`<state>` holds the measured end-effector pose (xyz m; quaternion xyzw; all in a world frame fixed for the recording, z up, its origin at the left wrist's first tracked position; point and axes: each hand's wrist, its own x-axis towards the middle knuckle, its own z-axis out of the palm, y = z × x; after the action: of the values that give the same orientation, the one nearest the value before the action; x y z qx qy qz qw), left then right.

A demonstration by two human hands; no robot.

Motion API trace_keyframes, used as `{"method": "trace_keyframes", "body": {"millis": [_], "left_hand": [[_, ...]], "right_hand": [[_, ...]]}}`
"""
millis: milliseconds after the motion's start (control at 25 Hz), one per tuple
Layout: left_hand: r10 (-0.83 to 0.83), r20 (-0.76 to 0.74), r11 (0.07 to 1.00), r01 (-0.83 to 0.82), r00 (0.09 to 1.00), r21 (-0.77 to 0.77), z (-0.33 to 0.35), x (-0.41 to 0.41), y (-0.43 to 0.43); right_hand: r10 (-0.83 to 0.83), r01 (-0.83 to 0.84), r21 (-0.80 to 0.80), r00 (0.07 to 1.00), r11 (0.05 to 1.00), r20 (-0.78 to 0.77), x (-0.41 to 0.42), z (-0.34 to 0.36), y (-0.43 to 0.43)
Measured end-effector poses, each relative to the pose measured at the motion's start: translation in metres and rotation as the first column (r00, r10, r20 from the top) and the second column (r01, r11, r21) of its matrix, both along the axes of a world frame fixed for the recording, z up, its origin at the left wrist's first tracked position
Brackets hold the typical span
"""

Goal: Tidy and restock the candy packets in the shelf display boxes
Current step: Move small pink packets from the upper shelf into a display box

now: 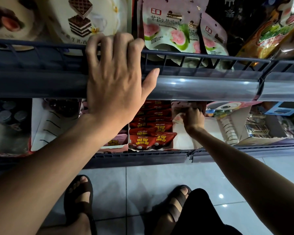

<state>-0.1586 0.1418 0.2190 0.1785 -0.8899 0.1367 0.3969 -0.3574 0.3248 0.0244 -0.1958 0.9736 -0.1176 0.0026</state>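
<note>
My left hand [115, 73] rests over the dark rail [202, 85] of the upper shelf, fingers curled over its wire guard. My right hand [193, 118] reaches deep into a nearly bare white display box [182, 139] on the lower shelf, fingers closed on a pale pink packet [178, 116] at its back. Just left of it, a torn display box [136, 149] holds several red candy packets [151, 139] in rows. Further left a pink box [119, 139] shows a few packets, partly hidden by my left forearm.
Guava-print pouches [166, 33] and wafer packs [81, 19] stand on the upper shelf. A tall white box [46, 122] sits at the lower left, toy and snack boxes [227, 122] at the right. Below are the lower shelf edge [139, 158], tiled floor and my sandalled feet.
</note>
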Motion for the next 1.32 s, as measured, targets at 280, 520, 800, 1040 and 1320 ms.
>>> {"method": "trace_keyframes", "body": {"millis": [280,520,800,1040,1320], "left_hand": [[-0.004,-0.018,1.0,0.004,1.0,-0.006,-0.001,-0.001,-0.001],[-0.01,-0.019,1.0,0.01,1.0,-0.001,-0.002,-0.001,0.0],[-0.023,-0.019,1.0,0.023,1.0,0.006,0.0,0.0,0.001],[-0.04,0.023,0.998,0.039,0.999,0.049,0.005,0.004,0.003],[-0.076,0.107,0.993,0.065,0.991,0.103,0.015,0.012,0.005]], "right_hand": [[-0.002,0.0,-0.035,0.999,0.999,-0.044,-0.005,0.0,-0.008],[0.036,-0.044,-0.09,0.995,0.995,-0.088,-0.014,-0.009,0.001],[0.118,-0.143,-0.21,0.984,0.967,-0.13,0.006,0.012,0.026],[0.25,-0.275,-0.248,0.96,0.929,-0.127,0.075,0.099,0.065],[0.314,-0.419,-0.237,0.871,0.877,-0.378,0.12,0.275,0.057]]}}
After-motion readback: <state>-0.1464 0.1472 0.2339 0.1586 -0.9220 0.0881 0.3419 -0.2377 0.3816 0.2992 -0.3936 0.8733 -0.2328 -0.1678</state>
